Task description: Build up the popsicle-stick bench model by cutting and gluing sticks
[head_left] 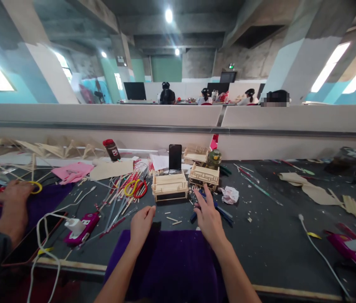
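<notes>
My left hand (142, 225) is curled closed above the near edge of a purple cloth (171, 261); whatever its fingers hold, if anything, is hidden. My right hand (209, 216) reaches forward with fingers apart, over small stick offcuts and a dark blue tool (223, 212). Just beyond its fingertips stands a small wooden stick model (205, 173), with railing-like pieces on its side. A larger wooden stick model (170, 187) sits to the left, between and beyond my hands. Behind these two lies another pale wooden model (196, 155). Short loose sticks (174, 220) lie in front of the larger model.
A phone (175, 158) stands upright behind the models. Yellow-and-red scissors (135, 188) lie among sticks on the left. Crumpled paper (230, 195) and a jar (214, 158) are at right. A magenta power strip (83, 229) trails white cable. A co-worker's hand (15, 195) holds scissors at far left.
</notes>
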`<state>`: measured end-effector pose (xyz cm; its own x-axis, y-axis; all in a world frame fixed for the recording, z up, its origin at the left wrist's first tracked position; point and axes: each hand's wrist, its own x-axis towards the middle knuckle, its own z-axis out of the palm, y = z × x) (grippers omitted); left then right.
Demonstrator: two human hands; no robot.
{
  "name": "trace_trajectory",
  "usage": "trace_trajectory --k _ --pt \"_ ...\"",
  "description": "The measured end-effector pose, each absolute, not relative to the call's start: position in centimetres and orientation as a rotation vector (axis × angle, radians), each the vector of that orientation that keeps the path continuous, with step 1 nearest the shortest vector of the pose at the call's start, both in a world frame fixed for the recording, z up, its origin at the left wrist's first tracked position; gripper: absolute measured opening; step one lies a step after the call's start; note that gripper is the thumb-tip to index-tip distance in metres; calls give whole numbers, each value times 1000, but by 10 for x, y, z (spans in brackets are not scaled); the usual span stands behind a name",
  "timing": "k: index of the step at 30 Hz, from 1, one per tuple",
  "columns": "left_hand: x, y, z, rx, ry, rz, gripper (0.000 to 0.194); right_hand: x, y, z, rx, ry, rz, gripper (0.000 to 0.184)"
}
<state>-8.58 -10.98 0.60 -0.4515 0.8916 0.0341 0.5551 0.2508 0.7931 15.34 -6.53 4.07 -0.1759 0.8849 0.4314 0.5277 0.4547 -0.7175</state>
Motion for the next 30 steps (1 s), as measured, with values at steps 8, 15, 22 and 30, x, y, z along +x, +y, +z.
trace_trajectory --k 8,15,22,30 --pt "-103 -109 -8 1605 2336 890 37 133 -70 35 -1267 -1890 570 28" --pt "-95 -109 -8 1705 2431 787 44 111 -63 23 -1269 -2085 437 29" --pt "-85 -102 -25 1809 2211 1070 24 61 -49 2 -1309 -2606 283 18" --pt "-83 -101 -31 1801 2193 1002 39 47 -36 -19 -1331 -2542 438 18"
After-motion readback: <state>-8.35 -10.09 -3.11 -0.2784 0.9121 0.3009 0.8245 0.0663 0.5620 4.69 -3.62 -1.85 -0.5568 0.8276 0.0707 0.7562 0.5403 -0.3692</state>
